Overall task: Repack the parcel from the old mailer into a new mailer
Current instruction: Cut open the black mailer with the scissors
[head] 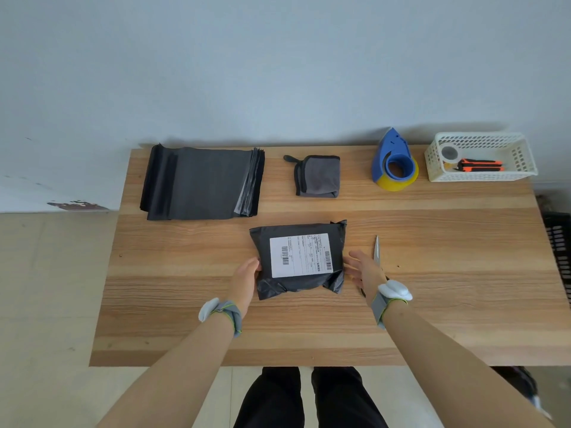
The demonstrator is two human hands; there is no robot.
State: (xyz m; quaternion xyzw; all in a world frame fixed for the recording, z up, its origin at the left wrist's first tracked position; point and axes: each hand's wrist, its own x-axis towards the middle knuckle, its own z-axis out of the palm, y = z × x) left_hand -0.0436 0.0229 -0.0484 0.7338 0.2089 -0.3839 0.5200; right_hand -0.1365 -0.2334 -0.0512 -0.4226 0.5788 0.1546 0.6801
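1. The left hand (245,278) grips the left edge of the parcel (298,257), fingers tucked out of sight beneath it, thumb on top.
2. The right hand (364,270) is just beside the parcel's right edge, fingers straight and spread, holding nothing.
3. The parcel, a black mailer with a white label (301,255), lies mid-bench (448,273).
4. Scissors (376,248) lie partly under the right hand.
5. Along the far edge: a stack of new mailers (200,182), a folded cloth (318,176), a tape dispenser (394,160) and a white basket (482,177) at the right corner.
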